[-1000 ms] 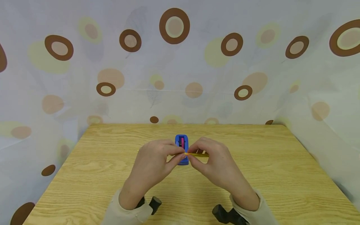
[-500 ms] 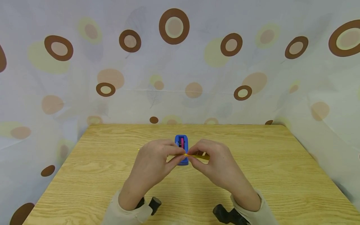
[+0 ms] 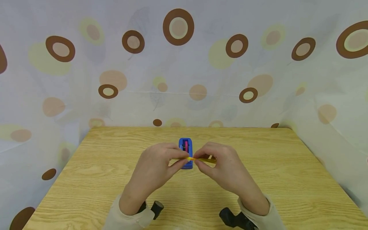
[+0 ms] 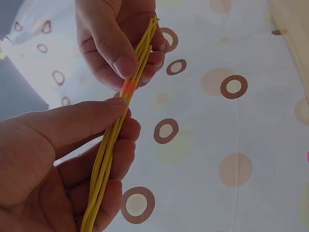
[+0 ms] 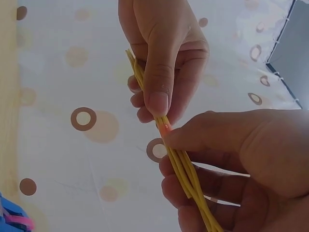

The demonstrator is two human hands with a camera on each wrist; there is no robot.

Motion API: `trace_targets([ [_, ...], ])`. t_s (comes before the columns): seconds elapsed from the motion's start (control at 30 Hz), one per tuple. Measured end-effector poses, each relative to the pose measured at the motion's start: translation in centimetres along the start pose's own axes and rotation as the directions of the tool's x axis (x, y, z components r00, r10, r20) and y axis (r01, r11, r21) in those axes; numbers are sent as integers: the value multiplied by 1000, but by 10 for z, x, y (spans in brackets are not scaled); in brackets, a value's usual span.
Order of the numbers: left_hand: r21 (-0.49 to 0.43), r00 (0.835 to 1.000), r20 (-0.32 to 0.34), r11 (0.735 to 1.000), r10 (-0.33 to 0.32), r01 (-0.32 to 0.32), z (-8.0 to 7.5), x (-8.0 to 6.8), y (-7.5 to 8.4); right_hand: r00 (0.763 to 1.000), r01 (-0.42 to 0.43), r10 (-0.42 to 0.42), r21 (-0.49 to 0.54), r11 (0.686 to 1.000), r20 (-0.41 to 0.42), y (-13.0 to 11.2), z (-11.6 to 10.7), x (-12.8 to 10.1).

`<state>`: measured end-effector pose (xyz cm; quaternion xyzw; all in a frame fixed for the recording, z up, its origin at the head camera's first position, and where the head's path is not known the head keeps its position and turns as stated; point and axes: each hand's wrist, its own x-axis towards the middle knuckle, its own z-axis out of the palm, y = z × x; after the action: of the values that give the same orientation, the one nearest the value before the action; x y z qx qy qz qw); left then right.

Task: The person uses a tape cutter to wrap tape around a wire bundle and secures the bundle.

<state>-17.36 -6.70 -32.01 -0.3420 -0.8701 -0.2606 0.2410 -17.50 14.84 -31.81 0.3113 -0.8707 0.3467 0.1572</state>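
Observation:
Both hands hold one bundle of thin yellow wires in the air, with a short pink-orange band of tape round it. My left hand pinches the bundle on one side of the band between thumb and fingers. On the other side my right hand pinches it the same way, its thumb right at the band in the right wrist view. Loose wire ends stick out past the left hand's fingers. Behind the hands, a blue tape dispenser stands on the table, partly covered by them in the head view.
A pink tape roll sits in the dispenser. The wooden table ends at a patterned cloth backdrop, which also lines both sides. Black wrist mounts jut from the beige sleeves.
My hands have drawn slightly apart, the right one shifting a little to the right. More of the wire bundle and its bright band shows between the fingertips.

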Motion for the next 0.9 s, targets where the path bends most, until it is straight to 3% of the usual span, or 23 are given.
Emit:
trace_targets([
  [0.9, -12, 999, 23, 999, -38, 39, -12, -3, -8, 999, -27, 27, -4, 1000, 20, 7, -13, -2],
])
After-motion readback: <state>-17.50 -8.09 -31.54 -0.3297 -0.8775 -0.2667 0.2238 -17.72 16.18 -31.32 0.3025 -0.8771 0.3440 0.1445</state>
